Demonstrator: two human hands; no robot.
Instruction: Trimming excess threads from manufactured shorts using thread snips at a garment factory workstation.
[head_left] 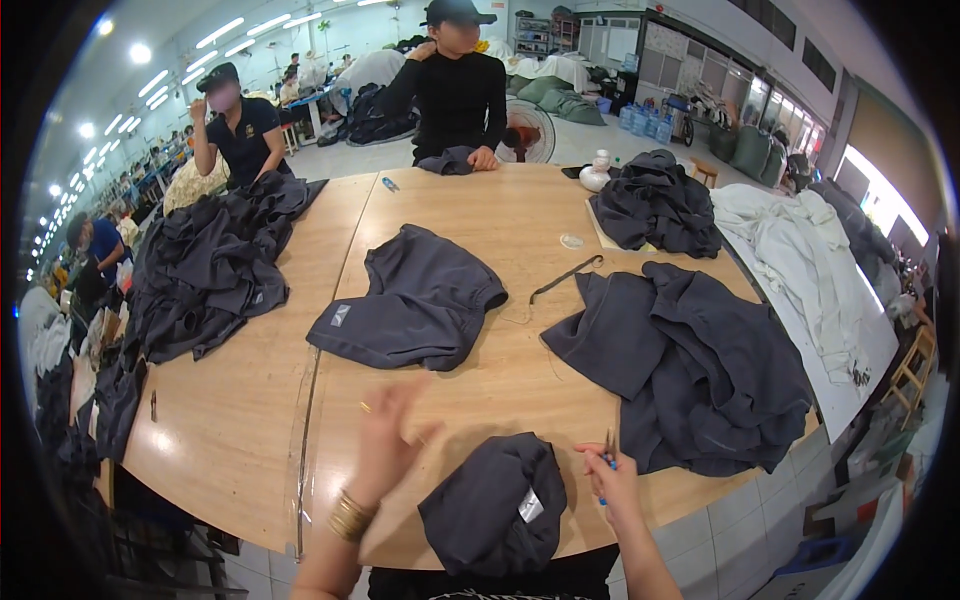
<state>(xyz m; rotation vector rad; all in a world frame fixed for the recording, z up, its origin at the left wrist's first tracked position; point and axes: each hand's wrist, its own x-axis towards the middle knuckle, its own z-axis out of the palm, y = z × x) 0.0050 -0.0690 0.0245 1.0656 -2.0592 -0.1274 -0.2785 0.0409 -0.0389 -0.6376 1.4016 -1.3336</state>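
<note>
A: Where does the nearest garment lie?

B: The bunched dark garment (480,520) sits at the near edge of the wooden surface (220,420), right in front of the person's body, with a white label (530,505) showing on its right part

A: And the left hand (385,442)?

B: It hangs above the surface, just beyond the bunch and to its left. Its fingers are spread wide and slightly blurred, and gold bangles (349,517) circle the wrist

A: What about the right hand (618,482)?

B: Just right of the bunch, its fingers are closed around blue-handled snips (609,447), the blades pointing away from the body

A: What lies further out?

B: Dark shorts (415,305) lie flat near the middle, a pale patch (340,316) on one leg. A thin dark strip (565,279) lies to their right, then a loose heap of dark cloth (700,370). Another dark pile (210,265) covers the left side

A: Anyone opposite?

B: A co-worker in black sleeves (458,95) stands at the far edge, one hand on a small dark cloth (447,161)
</note>
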